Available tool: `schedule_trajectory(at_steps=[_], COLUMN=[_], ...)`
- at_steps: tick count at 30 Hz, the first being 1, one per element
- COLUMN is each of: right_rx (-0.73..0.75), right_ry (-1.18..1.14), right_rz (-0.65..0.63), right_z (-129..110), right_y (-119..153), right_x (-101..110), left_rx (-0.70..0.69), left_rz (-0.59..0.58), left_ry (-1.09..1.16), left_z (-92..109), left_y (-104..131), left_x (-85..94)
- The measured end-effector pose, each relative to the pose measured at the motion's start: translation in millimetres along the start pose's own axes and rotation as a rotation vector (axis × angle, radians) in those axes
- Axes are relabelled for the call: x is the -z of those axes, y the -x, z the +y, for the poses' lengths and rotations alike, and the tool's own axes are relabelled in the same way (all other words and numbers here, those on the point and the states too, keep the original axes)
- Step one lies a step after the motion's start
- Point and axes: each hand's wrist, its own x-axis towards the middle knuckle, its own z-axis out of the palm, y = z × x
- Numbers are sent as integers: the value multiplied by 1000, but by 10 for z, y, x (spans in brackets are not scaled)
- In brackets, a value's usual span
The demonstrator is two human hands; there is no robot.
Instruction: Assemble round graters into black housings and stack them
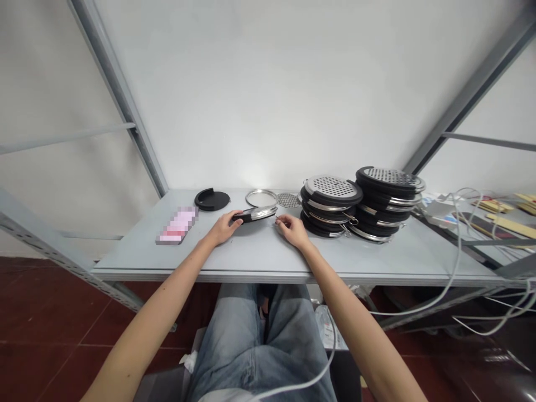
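My left hand (223,229) grips the left edge of a round black disc (248,216) with a shiny metal band round its rim, held tilted just above the table. At the disc's right end my right hand (293,230) is closed in a pinch; what lies between its fingertips is too small to make out. Behind the disc lie a bare metal ring (248,196) and a perforated metal plate (288,200). Farther left rests a black round cover (215,201) with a raised rim on one side.
Two stacks of black discs with metal bands and perforated tops, a nearer stack (330,192) and a farther stack (387,181), stand to the right. A phone (179,224), its screen blurred, lies at left. White cables (456,257) hang past the right end of the grey table (251,259).
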Motion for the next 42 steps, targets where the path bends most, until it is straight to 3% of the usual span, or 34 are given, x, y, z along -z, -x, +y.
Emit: schedule_trajectory(at_steps=[9, 14, 20, 26, 33, 38, 42], right_rx=[-49, -44, -61, 42, 150, 139, 157], right_ry=[36, 133, 166, 86, 156, 126, 113], right_rz=[45, 65, 157, 65, -111, -125, -118], right_z=[47, 61, 91, 20, -56, -99, -141], right_y=[1, 8, -1, 10, 41, 54, 71], right_x=[13, 13, 8, 0, 21, 48, 71], left_rx=[9, 12, 5, -3, -35, -115, -149], left_rz=[35, -7, -12, -13, -72, -95, -34], left_ry=[-153, -203, -205, -195, -206, -189, -77], left_z=[72, 70, 52, 53, 120, 134, 153], left_y=[14, 20, 27, 38, 58, 48, 36], left_x=[-8, 6, 1, -2, 18, 26, 24])
